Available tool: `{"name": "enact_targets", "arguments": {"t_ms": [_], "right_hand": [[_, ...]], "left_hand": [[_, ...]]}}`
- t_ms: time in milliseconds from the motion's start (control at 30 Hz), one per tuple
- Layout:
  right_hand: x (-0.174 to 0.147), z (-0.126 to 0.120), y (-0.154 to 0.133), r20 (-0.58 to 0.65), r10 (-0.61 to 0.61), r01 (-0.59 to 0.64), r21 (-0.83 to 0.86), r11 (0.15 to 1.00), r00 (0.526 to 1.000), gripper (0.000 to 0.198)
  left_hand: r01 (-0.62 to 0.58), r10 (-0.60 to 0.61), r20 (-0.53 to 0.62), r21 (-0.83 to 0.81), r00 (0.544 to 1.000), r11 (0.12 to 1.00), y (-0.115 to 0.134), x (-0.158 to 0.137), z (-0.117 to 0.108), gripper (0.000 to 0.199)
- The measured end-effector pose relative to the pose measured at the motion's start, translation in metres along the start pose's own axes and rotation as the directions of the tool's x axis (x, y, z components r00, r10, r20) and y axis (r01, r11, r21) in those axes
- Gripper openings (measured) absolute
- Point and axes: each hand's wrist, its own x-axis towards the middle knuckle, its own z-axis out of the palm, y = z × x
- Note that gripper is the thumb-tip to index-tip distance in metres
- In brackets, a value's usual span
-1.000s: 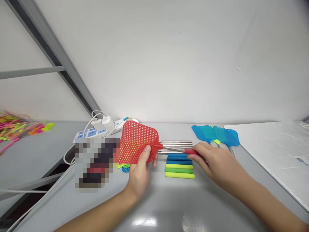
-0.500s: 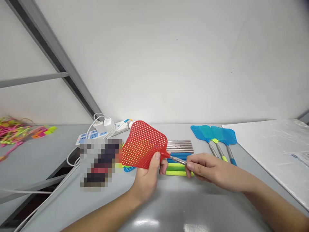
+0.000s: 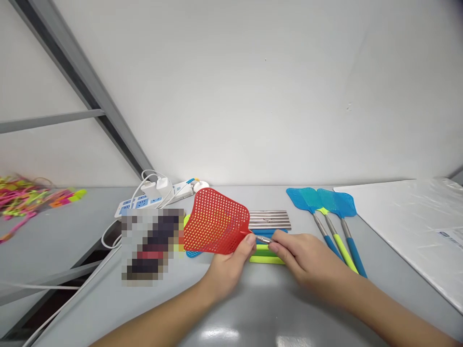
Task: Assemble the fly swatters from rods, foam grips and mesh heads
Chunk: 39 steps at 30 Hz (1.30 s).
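Observation:
A red perforated fly swatter head (image 3: 217, 221) is held above the table, tilted, by my left hand (image 3: 231, 270), whose thumb presses at its neck. A thin silver metal rod (image 3: 263, 239) runs out of that neck. My right hand (image 3: 304, 255) is closed around the rod close to my left hand, and hides its far end. Behind my hands lie a row of metal rods (image 3: 271, 220) and several handle grips, blue and yellow-green (image 3: 266, 259). More swatter heads, partly covered by the red one, show a blue edge (image 3: 194, 254).
Three fly swatters with blue and green parts (image 3: 334, 202) lie at the right, beside a white plastic-wrapped sheet (image 3: 408, 217). At the left are a power strip (image 3: 152, 200) with white cables, a blurred-out object (image 3: 152, 246) and a heap of bright coloured pieces (image 3: 25, 197).
My right hand has moved left along the rod, nearer the red head. The left thumb has shifted onto the neck, and the handles of the three swatters show more fully.

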Motion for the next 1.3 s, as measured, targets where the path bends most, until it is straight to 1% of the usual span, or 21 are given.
{"name": "enact_targets", "arguments": {"t_ms": [67, 133, 200, 300, 400, 500, 567, 633, 667, 733, 833, 900, 967, 1033, 1100, 1167, 1233, 1300], "right_hand": [[0.000, 0.000, 0.003, -0.027, 0.003, -0.005, -0.053, 0.999, 1.000, 0.033], [0.000, 0.001, 0.004, -0.034, -0.015, 0.012, -0.077, 0.997, 0.999, 0.032], [-0.001, 0.004, 0.001, -0.031, -0.043, 0.040, -0.086, 0.996, 0.999, 0.032], [-0.001, 0.010, -0.002, -0.044, -0.067, 0.061, -0.131, 0.990, 0.997, 0.033], [0.001, 0.009, 0.004, -0.105, -0.079, 0.051, -0.240, 0.969, 0.991, 0.033], [0.004, -0.003, 0.019, -0.181, -0.108, 0.038, -0.350, 0.936, 0.977, 0.034], [0.005, -0.013, 0.030, -0.199, -0.166, 0.076, -0.395, 0.916, 0.966, 0.035], [0.005, -0.022, 0.036, -0.205, -0.231, 0.125, -0.427, 0.896, 0.951, 0.034], [0.004, -0.025, 0.037, -0.210, -0.255, 0.142, -0.438, 0.888, 0.944, 0.034], [0.003, -0.026, 0.035, -0.215, -0.291, 0.169, -0.452, 0.876, 0.932, 0.032], [0.001, -0.017, 0.027, -0.194, -0.342, 0.223, -0.458, 0.860, 0.919, 0.031], [0.001, -0.006, 0.022, -0.195, -0.385, 0.259, -0.469, 0.844, 0.902, 0.032], [0.001, 0.005, 0.017, -0.221, -0.437, 0.288, -0.489, 0.823, 0.872, 0.035], [0.001, 0.014, 0.013, -0.254, -0.485, 0.308, -0.513, 0.801, 0.837, 0.037], [0.001, 0.020, 0.010, -0.266, -0.521, 0.327, -0.533, 0.781, 0.811, 0.036], [0.001, 0.020, 0.008, -0.259, -0.535, 0.338, -0.542, 0.769, 0.804, 0.036], [0.002, 0.016, 0.010, -0.243, -0.518, 0.331, -0.538, 0.776, 0.820, 0.038], [0.004, 0.006, 0.015, -0.241, -0.469, 0.291, -0.528, 0.798, 0.850, 0.041]], "left_hand": [[0.024, -0.024, -0.010, 0.045, 1.000, 0.999, -0.003, 0.003, -0.004, 0.040], [0.022, -0.020, -0.036, 0.063, 0.999, 0.998, -0.004, 0.002, -0.005, 0.036], [-0.018, 0.024, -0.085, 0.066, 0.996, 0.998, -0.004, -0.001, -0.004, 0.035], [-0.079, 0.080, -0.182, 0.011, 0.980, 0.997, -0.004, -0.004, -0.002, 0.038], [-0.104, 0.070, -0.301, -0.098, 0.951, 0.990, -0.001, 0.001, -0.006, 0.037], [-0.150, 0.045, -0.438, -0.208, 0.898, 0.967, 0.009, 0.013, -0.017, 0.040], [-0.204, 0.062, -0.494, -0.238, 0.867, 0.950, 0.017, 0.019, -0.024, 0.041], [-0.248, 0.098, -0.514, -0.231, 0.852, 0.941, 0.022, 0.021, -0.028, 0.040], [-0.258, 0.119, -0.496, -0.221, 0.860, 0.941, 0.022, 0.021, -0.029, 0.039], [-0.254, 0.159, -0.409, -0.188, 0.898, 0.949, 0.020, 0.018, -0.028, 0.034], [-0.187, 0.172, -0.199, -0.060, 0.965, 0.981, 0.012, 0.013, -0.021, 0.032], [-0.122, 0.124, -0.051, 0.033, 0.991, 0.992, 0.010, 0.009, -0.015, 0.038], [-0.080, 0.070, 0.104, 0.094, 0.992, 0.992, 0.010, 0.006, -0.009, 0.042], [-0.062, 0.030, 0.210, 0.145, 0.977, 0.987, 0.013, 0.003, -0.004, 0.042], [-0.050, -0.002, 0.253, 0.198, 0.967, 0.979, 0.016, 0.001, -0.001, 0.042], [-0.044, -0.013, 0.253, 0.220, 0.967, 0.975, 0.018, 0.000, -0.001, 0.043], [-0.050, 0.005, 0.219, 0.203, 0.976, 0.978, 0.018, 0.003, -0.004, 0.045], [-0.048, 0.024, 0.140, 0.171, 0.990, 0.984, 0.017, 0.008, -0.011, 0.048]]}}
